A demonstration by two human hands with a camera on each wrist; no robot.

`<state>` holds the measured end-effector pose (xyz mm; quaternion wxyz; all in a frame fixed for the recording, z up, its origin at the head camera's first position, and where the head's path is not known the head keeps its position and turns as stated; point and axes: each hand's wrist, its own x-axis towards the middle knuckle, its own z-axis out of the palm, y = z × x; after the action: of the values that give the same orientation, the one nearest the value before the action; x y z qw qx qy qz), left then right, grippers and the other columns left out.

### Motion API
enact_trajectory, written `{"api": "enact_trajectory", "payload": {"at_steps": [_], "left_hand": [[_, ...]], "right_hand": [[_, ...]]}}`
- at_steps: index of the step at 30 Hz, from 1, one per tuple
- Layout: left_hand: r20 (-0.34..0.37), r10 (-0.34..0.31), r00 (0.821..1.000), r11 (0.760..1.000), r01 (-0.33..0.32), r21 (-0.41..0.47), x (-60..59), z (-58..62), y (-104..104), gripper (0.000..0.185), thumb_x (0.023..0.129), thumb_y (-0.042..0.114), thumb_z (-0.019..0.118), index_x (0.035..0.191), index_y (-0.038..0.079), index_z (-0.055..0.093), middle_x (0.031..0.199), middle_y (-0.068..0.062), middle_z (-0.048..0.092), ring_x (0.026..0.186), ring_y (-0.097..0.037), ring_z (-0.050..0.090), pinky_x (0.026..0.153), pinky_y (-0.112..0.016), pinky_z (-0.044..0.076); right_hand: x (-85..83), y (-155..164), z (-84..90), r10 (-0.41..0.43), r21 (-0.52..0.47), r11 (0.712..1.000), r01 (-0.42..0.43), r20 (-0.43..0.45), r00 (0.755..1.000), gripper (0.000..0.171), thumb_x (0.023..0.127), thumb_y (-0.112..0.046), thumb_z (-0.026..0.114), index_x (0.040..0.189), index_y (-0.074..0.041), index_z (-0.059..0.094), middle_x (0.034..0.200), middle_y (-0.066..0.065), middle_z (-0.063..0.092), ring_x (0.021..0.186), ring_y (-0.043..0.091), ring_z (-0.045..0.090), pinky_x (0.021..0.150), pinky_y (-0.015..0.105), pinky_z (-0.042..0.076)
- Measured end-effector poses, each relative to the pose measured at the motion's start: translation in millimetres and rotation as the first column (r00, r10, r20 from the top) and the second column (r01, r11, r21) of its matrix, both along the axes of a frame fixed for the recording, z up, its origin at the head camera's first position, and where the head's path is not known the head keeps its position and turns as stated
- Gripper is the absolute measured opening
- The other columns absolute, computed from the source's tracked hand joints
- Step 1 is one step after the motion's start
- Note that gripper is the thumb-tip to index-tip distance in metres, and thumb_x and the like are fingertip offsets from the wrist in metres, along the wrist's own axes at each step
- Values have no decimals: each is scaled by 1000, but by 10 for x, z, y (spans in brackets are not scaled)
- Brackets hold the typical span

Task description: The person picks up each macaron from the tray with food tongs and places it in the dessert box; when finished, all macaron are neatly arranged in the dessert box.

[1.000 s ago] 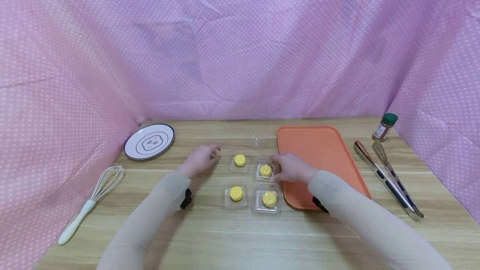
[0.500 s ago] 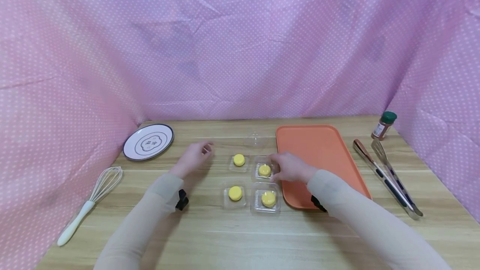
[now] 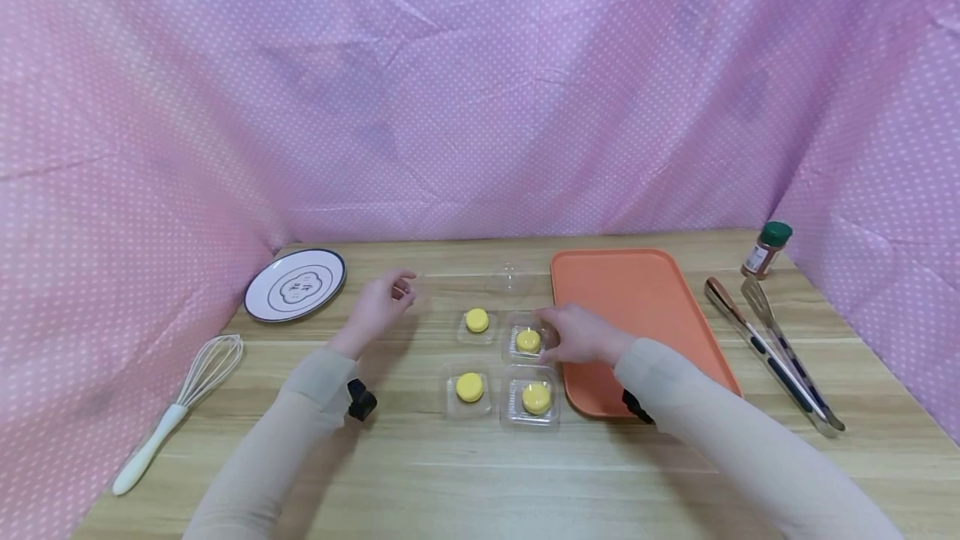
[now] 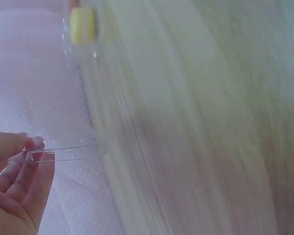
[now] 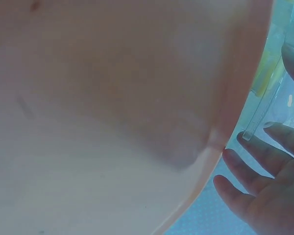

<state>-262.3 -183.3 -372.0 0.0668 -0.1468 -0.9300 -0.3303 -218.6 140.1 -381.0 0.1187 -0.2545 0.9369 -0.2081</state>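
Four small yellow cakes sit in clear plastic trays on the wooden table: back left (image 3: 477, 320), back right (image 3: 528, 341), front left (image 3: 469, 387), front right (image 3: 536, 398). My left hand (image 3: 400, 290) is raised left of them and pinches a thin clear plastic lid (image 4: 63, 152) between thumb and fingertips (image 4: 36, 143). My right hand (image 3: 553, 335) rests at the right side of the back-right tray (image 5: 264, 105), with the thumb and fingers on its clear edge. That cake shows blurred in the right wrist view.
An orange tray (image 3: 633, 290) lies just right of the cakes, under my right wrist. Another clear lid (image 3: 513, 277) lies behind the cakes. A round plate (image 3: 295, 284) and a whisk (image 3: 180, 402) are at the left; tongs (image 3: 772, 357) and a spice jar (image 3: 768, 248) at the right.
My left hand has drawn away to the left and upward from the back-left cake, carrying the clear lid. The right hand has stayed at the back-right tray.
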Motion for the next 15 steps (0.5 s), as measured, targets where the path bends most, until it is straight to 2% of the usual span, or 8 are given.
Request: {"api": "enact_trajectory", "payload": {"at_steps": [4,7,11,15], "left_hand": [[24,10,1000,996,-12,88,17,2,32,33,88,1,62,120,-5,56,95,-19,66,84,-30,66,68,-31,57],[68,16,998,984,-27,177,35,14,63,35,88,0,61,122,-6,55,95,-21,65,82,-28,66,66,-27,57],[149,22,989,953,-66,296,67,49,114,40,89,-2,60,127,-7,50,98,-22,63,77,-18,65,67,-24,58],[195,-13,981,913,-68,402,103,63,162,45,89,-5,57,132,-8,44,99,-23,61,73,-8,62,71,-26,59]], "right_hand": [[-3,-1,-2,8,4,1000,-8,-10,1000,67,77,-27,79,132,-3,50,82,-4,60,74,8,53,70,26,49],[-3,-5,1,12,9,1000,-12,-13,1000,67,77,-28,78,132,-3,50,83,-4,60,75,9,53,71,27,49],[2,-4,10,16,7,1000,-16,-6,1000,69,77,-28,78,134,-3,48,84,-3,61,75,9,54,73,28,50],[6,0,24,12,2,1000,-12,1,1000,73,78,-30,77,137,-3,44,86,0,61,76,11,53,74,30,50]]}}
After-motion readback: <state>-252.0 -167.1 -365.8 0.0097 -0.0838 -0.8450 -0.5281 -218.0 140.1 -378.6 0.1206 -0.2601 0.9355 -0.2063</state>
